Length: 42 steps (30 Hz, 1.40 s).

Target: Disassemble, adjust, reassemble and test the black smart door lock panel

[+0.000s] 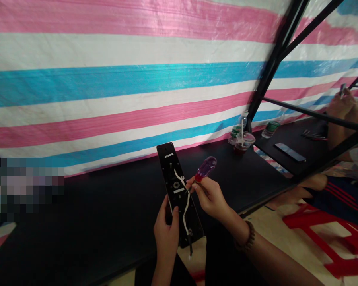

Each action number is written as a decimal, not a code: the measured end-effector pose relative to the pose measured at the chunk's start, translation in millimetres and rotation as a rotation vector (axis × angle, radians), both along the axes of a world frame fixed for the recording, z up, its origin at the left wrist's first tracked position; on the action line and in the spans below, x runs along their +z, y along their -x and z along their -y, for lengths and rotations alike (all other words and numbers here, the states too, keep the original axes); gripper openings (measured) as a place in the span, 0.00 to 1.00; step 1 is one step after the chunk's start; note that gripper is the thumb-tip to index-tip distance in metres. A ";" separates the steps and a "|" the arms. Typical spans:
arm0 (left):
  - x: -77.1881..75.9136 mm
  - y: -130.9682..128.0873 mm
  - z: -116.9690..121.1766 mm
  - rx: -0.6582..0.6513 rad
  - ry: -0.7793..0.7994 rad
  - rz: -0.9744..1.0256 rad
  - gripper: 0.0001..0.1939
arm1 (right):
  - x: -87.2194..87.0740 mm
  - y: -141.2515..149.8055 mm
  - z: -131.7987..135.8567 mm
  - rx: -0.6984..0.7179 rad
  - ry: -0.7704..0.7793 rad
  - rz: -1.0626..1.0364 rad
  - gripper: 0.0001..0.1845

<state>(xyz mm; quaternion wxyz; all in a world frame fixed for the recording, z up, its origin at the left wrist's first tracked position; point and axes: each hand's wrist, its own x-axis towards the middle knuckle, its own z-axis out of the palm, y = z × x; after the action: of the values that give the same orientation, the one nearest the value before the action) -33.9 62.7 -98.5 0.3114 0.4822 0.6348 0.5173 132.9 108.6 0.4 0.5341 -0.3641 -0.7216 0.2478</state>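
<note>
My left hand (168,222) grips the left edge of a long black panel (170,159), thumb on its face and fingers round the side. The panel is tilted over the front edge of the black table. Along its face runs a white cable (185,212) with a dark end hanging past the bottom. In my right hand (209,194) is a screwdriver (207,167) with a clear purple and red handle, pinched near the shaft. Its tip points down at the panel beside the cable; whether it touches a screw, I cannot tell.
Beyond the black table (107,206) hangs a striped plastic sheet (122,91). A plastic cup (244,142) and a bottle (236,131) stand at the back right, near a black metal frame (268,79). Another person's hands (343,104) and a red stool (325,238) are at right.
</note>
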 end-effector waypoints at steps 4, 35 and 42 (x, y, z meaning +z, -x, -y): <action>4.4 -1.1 0.9 0.009 0.000 0.000 0.29 | -0.5 0.2 1.7 -0.003 -0.017 -0.015 0.10; 4.6 -0.8 0.4 0.013 -0.009 -0.007 0.28 | 13.6 4.3 -4.3 0.051 -0.063 0.042 0.06; 2.9 -0.9 0.3 0.010 -0.018 0.002 0.28 | 24.9 3.8 -3.9 0.077 -0.042 0.161 0.06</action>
<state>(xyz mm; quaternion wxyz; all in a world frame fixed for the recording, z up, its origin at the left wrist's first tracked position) -33.0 62.4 -95.7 0.3052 0.4812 0.6323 0.5249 129.0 112.6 25.3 0.4719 -0.3435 -0.7809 0.2227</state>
